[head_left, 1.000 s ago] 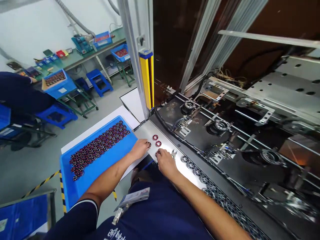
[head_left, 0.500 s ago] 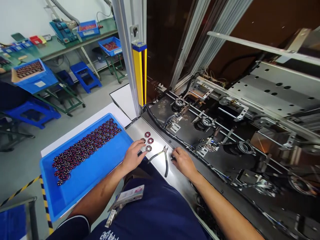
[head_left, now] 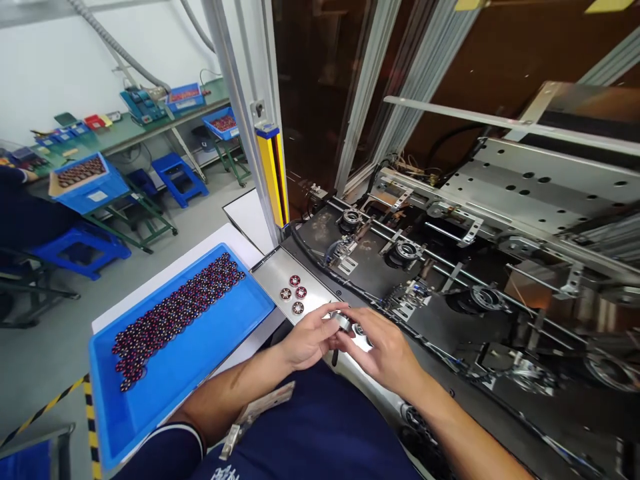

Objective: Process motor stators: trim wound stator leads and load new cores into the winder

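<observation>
My left hand (head_left: 311, 339) and my right hand (head_left: 387, 347) meet above the metal ledge (head_left: 273, 270). Between their fingertips they grip a small round metal part (head_left: 343, 322) with a silvery rim, tilted on its side. Diagonal cutting pliers lie beneath the hands, mostly hidden, with one dark handle (head_left: 335, 358) showing. To the left of my left hand, several small slotted round cores (head_left: 298, 308) rest on the ledge, some with red faces. Behind my right hand's fingers another round metal part (head_left: 359, 330) is partly visible.
A blue tray (head_left: 200, 347) at left holds rows of black-and-red round cores (head_left: 175, 303). Machinery with rods and clamps (head_left: 405, 252) covers the black plate at right. A yellow-covered post (head_left: 270, 177) stands ahead. Beyond are a workbench (head_left: 120, 133), blue stools (head_left: 179, 179) and a seated person (head_left: 30, 213).
My left hand has left the loose cores and moved right. My right hand has lifted a round metal part, and both hands now hold it over the pliers. The view has shifted slightly.
</observation>
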{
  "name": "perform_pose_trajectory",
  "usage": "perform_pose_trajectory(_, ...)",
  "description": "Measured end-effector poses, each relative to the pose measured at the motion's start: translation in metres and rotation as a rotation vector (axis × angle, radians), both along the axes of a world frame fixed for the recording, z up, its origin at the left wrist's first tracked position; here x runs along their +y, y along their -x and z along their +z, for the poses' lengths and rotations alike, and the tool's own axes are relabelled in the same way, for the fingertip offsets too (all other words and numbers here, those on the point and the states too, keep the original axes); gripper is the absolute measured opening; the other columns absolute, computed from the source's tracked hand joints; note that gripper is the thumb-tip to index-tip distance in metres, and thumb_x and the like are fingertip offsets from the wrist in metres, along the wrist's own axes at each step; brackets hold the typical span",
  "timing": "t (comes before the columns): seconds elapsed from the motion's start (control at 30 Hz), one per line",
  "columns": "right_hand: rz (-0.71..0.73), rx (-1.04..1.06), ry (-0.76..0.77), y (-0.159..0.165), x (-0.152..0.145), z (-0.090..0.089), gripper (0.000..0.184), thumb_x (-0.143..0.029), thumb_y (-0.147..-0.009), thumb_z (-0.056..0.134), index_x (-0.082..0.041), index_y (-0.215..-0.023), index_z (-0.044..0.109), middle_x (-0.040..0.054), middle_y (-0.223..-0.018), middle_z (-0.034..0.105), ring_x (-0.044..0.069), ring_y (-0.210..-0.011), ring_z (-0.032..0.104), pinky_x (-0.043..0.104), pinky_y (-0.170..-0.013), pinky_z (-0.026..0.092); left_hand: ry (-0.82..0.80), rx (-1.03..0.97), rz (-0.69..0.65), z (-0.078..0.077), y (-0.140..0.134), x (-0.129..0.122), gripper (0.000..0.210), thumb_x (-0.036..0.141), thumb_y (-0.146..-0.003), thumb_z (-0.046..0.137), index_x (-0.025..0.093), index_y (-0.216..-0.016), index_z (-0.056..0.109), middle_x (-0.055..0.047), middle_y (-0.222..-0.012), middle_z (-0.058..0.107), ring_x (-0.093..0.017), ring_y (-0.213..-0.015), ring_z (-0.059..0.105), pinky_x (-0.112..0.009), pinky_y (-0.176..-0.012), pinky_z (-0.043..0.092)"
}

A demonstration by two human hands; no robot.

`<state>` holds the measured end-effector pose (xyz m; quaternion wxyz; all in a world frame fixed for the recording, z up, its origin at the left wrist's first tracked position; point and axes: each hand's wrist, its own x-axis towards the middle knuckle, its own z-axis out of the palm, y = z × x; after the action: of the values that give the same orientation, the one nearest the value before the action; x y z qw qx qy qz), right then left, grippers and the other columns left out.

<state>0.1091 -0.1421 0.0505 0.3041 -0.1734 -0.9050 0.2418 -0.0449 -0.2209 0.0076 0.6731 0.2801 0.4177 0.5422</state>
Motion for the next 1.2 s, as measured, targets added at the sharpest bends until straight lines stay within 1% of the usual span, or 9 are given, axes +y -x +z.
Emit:
perform_pose_trajectory(0.13,-0.060,0.117,-0.019,0.001,-0.008,0.007,0.021,-0.018,-0.096,0.059,-0.019,-0.117,0.059,0.0083,-0.089,0.069,0.021,-0.076,0.066,0.037,-0.068,0.057,-0.016,-0.246,0.093,0.017,-0.006,0.000,0.051,0.053,-0.075,0.079,0.022,-0.110,0.059,-0.001,-0.083,0.068,-0.013,-0.073,0.068,-0.025,-0.071,0.052)
perform_pose_trajectory(0.23,-0.090,0.152,0.007,-0.003,-0.011,0.012,0.025,-0.016,-0.095,0.061,-0.018,-0.120,0.060,0.0110,-0.097,0.069,0.022,-0.079,0.066,0.037,-0.072,0.058,-0.043,-0.254,0.147,0.019,-0.008,-0.001,0.045,0.050,-0.075,0.080,0.021,-0.102,0.058,0.000,-0.082,0.069,-0.014,-0.074,0.069,-0.024,-0.070,0.052)
perform_pose_trajectory(0.4,0.042,0.015,0.412,-0.013,0.004,0.035,0.026,-0.029,-0.102,0.051,-0.022,-0.097,0.076,0.0120,-0.135,0.060,0.026,-0.118,0.062,0.039,-0.095,0.055,-0.163,-0.059,-0.011,0.009,-0.001,-0.002,0.051,0.058,-0.080,0.071,0.021,-0.111,0.055,-0.001,-0.078,0.069,-0.016,-0.068,0.070,-0.027,-0.067,0.054)
perform_pose_trajectory(0.5,0.206,-0.094,0.673,-0.014,0.018,0.046,0.040,-0.040,-0.102,0.051,-0.022,-0.078,0.077,0.0100,-0.115,0.070,0.027,-0.127,0.057,0.042,-0.102,0.051,-0.218,0.029,-0.110,0.006,0.004,-0.002,0.054,0.063,-0.079,0.069,0.020,-0.109,0.055,-0.002,-0.079,0.070,-0.018,-0.067,0.072,-0.028,-0.064,0.054)
perform_pose_trajectory(0.6,0.295,-0.172,0.791,-0.018,0.024,0.046,0.043,-0.048,-0.100,0.051,-0.023,-0.079,0.078,0.0100,-0.109,0.072,0.028,-0.127,0.057,0.044,-0.102,0.051,-0.240,0.131,-0.196,0.003,0.007,-0.001,0.054,0.063,-0.080,0.068,0.018,-0.108,0.057,-0.004,-0.082,0.071,-0.018,-0.068,0.072,-0.027,-0.063,0.053)
perform_pose_trajectory(0.73,-0.025,-0.120,0.630,-0.054,0.018,0.034,0.033,-0.051,-0.096,0.057,-0.025,-0.099,0.078,0.0116,-0.124,0.068,0.028,-0.114,0.066,0.045,-0.100,0.053,-0.231,0.350,-0.292,-0.013,0.003,0.006,0.038,0.046,-0.081,0.074,0.017,-0.102,0.063,-0.008,-0.097,0.071,-0.019,-0.087,0.071,-0.030,-0.080,0.052)
perform_pose_trajectory(0.9,-0.556,-0.059,0.267,-0.130,-0.027,0.001,0.018,-0.035,-0.098,0.057,-0.024,-0.099,0.071,0.0084,-0.109,0.072,0.023,-0.097,0.071,0.039,-0.091,0.057,-0.288,0.636,-0.478,-0.058,-0.026,0.020,0.006,0.021,-0.081,0.070,0.018,-0.081,0.065,-0.009,-0.109,0.069,-0.022,-0.107,0.064,-0.032,-0.098,0.046)
perform_pose_trajectory(1.07,-0.654,-0.235,-0.008,-0.164,-0.103,-0.059,0.018,-0.026,-0.100,0.052,-0.020,-0.105,0.068,0.0104,-0.101,0.071,0.023,-0.088,0.070,0.037,-0.081,0.058,-0.386,0.867,-0.617,-0.095,-0.059,0.027,0.005,0.019,-0.085,0.064,0.019,-0.079,0.065,-0.007,-0.109,0.064,-0.020,-0.095,0.061,-0.035,-0.098,0.047)
perform_pose_trajectory(1.2,-0.682,-0.340,-0.027,-0.163,-0.147,-0.094,0.028,-0.025,-0.102,0.044,-0.020,-0.096,0.071,0.0105,-0.090,0.068,0.022,-0.078,0.066,0.035,-0.068,0.055,-0.442,1.003,-0.615,-0.109,-0.074,0.028,0.004,0.022,-0.085,0.066,0.019,-0.083,0.066,-0.008,-0.108,0.060,-0.022,-0.099,0.059,-0.038,-0.099,0.047)
